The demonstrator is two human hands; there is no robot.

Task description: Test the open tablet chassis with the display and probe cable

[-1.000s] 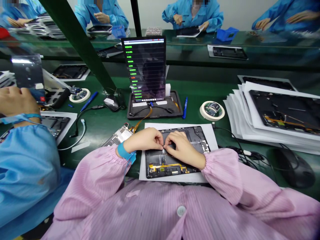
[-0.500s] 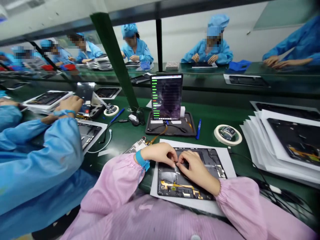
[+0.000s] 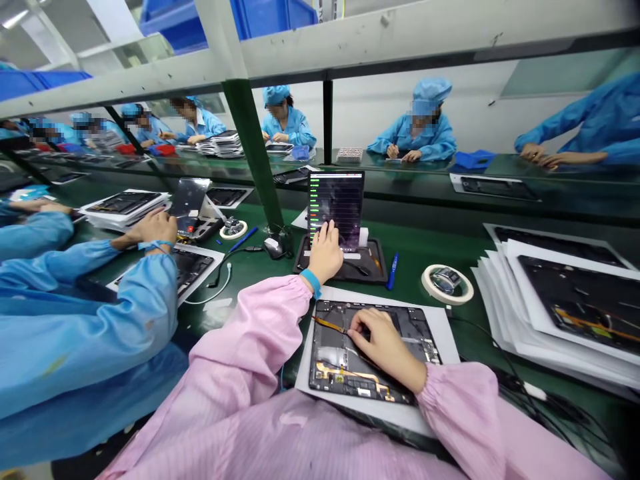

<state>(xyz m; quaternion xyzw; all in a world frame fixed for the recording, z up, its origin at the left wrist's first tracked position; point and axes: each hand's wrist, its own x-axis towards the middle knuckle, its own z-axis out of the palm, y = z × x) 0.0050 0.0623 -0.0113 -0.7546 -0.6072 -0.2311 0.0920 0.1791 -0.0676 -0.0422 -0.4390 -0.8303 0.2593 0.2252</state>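
My left hand [image 3: 326,253] is stretched forward, its fingers extended against the lower part of an upright tablet screen [image 3: 345,200] that shows a list with green marks and one red. The screen stands in a black tray-like holder [image 3: 383,260]. My right hand [image 3: 384,340] rests over an opened black tablet housing [image 3: 330,357], thumb and forefinger pinched on the end of an orange ribbon cable [image 3: 329,324]. The housing lies on a white sheet [image 3: 453,340]. Another orange ribbon runs along its near side. The exact cable end is hidden by my fingertips.
A blue pen [image 3: 393,271] and a tape roll [image 3: 468,292] lie to the right, near a stack of housings with white sheets [image 3: 505,307]. A mouse [image 3: 273,247] is left of the holder. A co-worker's blue sleeve [image 3: 135,293] is close on the left.
My left hand has left the housing and moved forward to the screen. My right hand stays over the housing, and the orange ribbon cable now shows at its fingertips. The view has tilted up.
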